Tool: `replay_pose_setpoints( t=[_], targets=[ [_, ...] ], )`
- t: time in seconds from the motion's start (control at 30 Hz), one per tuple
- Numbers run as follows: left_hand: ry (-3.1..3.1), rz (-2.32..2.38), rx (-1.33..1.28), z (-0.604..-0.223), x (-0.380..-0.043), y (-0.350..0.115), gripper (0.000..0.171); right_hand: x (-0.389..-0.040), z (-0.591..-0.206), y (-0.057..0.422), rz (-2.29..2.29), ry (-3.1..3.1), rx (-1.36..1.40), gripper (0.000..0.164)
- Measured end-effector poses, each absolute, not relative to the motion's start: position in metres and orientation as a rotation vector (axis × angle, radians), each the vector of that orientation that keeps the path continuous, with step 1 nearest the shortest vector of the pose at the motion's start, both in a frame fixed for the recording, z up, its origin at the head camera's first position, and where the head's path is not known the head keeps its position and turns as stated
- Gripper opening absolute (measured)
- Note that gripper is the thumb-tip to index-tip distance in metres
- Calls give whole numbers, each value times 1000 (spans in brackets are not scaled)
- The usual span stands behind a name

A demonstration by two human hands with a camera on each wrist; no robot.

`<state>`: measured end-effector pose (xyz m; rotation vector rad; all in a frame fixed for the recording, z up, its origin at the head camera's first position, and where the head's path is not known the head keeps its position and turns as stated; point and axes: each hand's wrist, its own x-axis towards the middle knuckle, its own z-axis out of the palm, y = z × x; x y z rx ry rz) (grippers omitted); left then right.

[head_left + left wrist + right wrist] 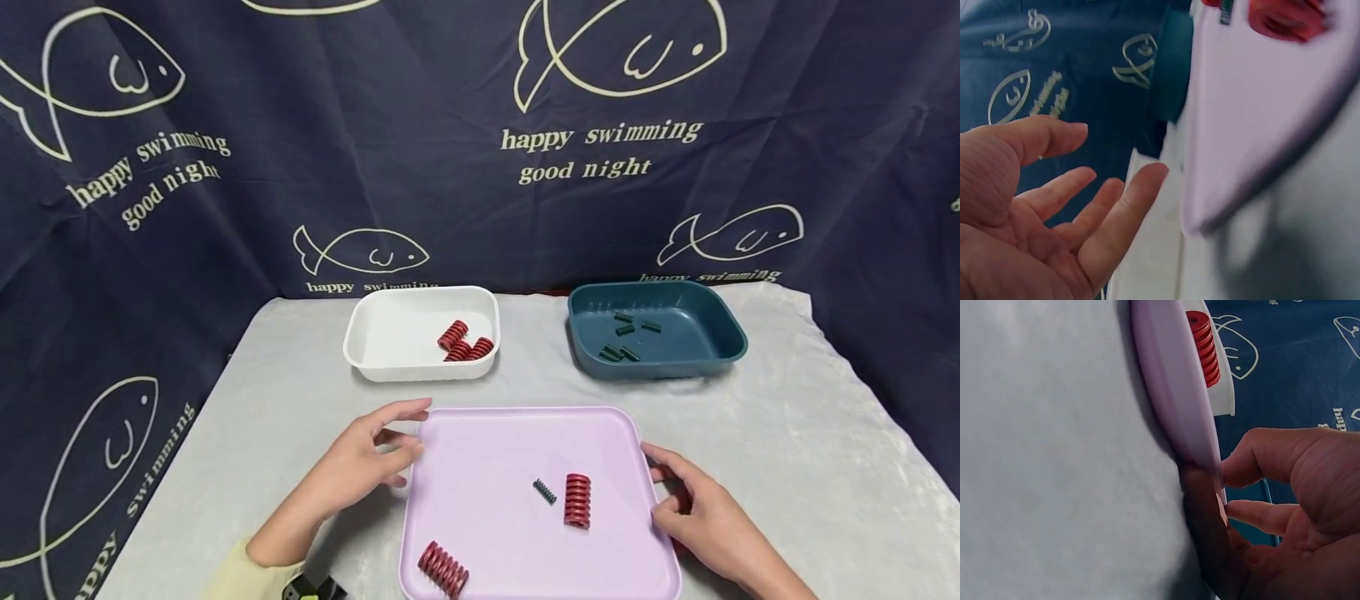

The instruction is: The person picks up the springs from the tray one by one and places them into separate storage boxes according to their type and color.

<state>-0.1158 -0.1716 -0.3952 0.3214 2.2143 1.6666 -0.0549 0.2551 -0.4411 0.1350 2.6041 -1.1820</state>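
A pale purple tray [510, 442] lies in front of me. On it are a red coil spring [577, 501] right of centre, a second red spring [443, 570] at the near left corner, and a small dark green spring [544, 492]. Beside the tray's left rim is my left hand [369, 457]; in the left wrist view its fingers [1125, 219] are spread, holding nothing, apart from the tray. My right hand [701, 512] pinches the right rim, with the thumb [1241, 464] at the top edge and a finger [1200, 494] against the underside.
Behind the tray, a white bin [393, 373] at the left holds three red springs [453, 335]. A teal bin [660, 367] at the back right has several small green springs [626, 330] in it. A dark blue fish-print curtain [450, 167] hangs behind the table [795, 400].
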Motion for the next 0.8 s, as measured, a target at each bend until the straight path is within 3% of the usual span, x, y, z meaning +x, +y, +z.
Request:
replay_pose_setpoints(
  t=[0.37,0.8],
  targets=[
    [1929,1664,416,-378,-120,-113,50,-52,-440,255,-1198,2660,78,73],
    [1904,1552,359,-392,-113,-49,54,-49,-439,254,-1286,2648,45,73]
  ],
)
